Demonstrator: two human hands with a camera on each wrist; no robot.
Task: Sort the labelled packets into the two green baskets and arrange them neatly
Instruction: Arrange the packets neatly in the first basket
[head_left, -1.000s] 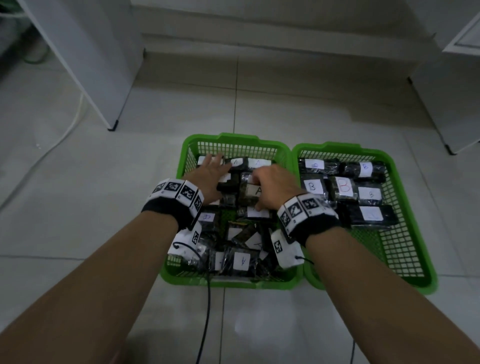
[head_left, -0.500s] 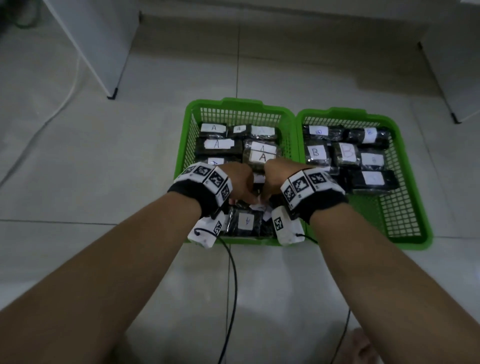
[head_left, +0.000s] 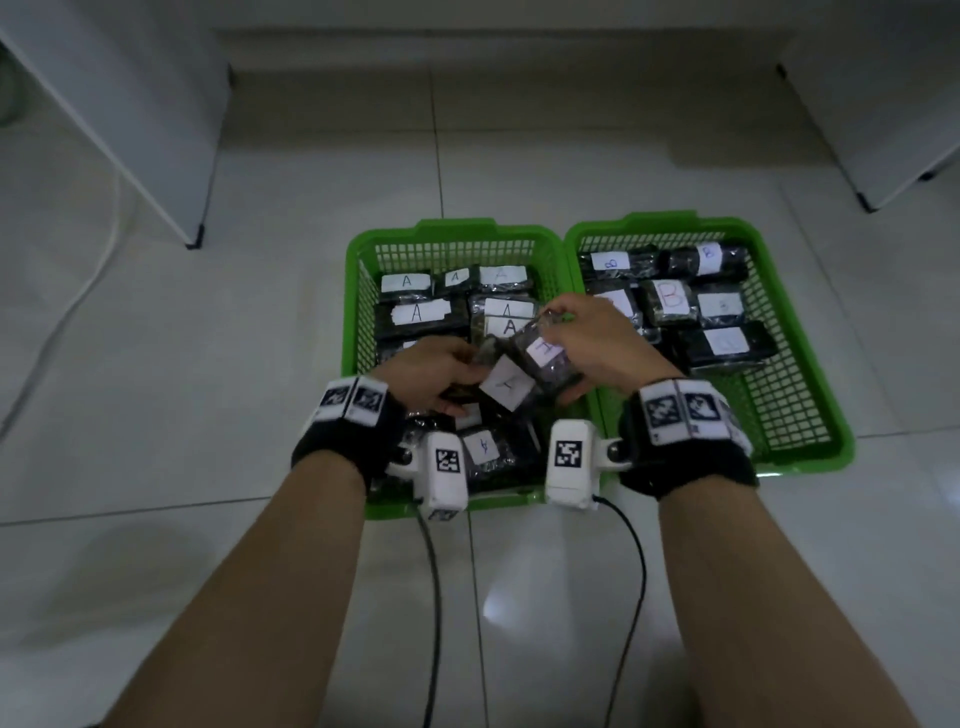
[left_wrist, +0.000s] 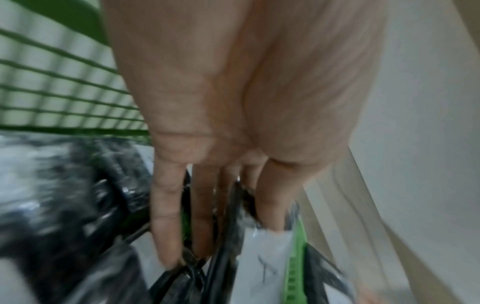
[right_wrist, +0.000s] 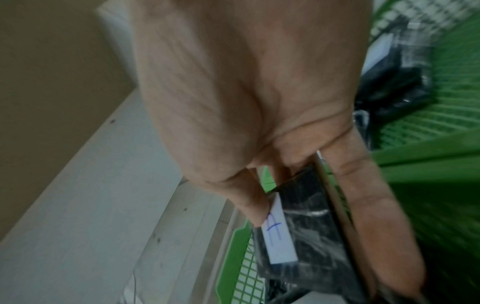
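I see both of my hands over the near half of the left basket (head_left: 358, 291), which sits on the tiled floor (head_left: 208, 389) touching the right basket (head_left: 810, 332) along one long side. My right hand (head_left: 597, 348) has its fingers (right_wrist: 363, 195) and thumb curled round a dark packet (head_left: 545, 358) with a white label marked A, lifted and tilted above the pile in the left basket. My left hand (head_left: 436, 371) pinches a second packet (head_left: 506, 389), its label turned askew, just beside and below the first one; the left wrist view shows the thumb on the label and the fingers (left_wrist: 166, 216) behind the wrapper, though that view is blurred.

At the far end of the left basket, A-marked packets lie flat in rows, labels up. At its near end, more packets lie jumbled, one with its label upside down to me. The right basket holds B-marked packets laid flat across its far half; its near half shows bare mesh.

White furniture legs stand on the floor beyond both baskets, well apart from them.
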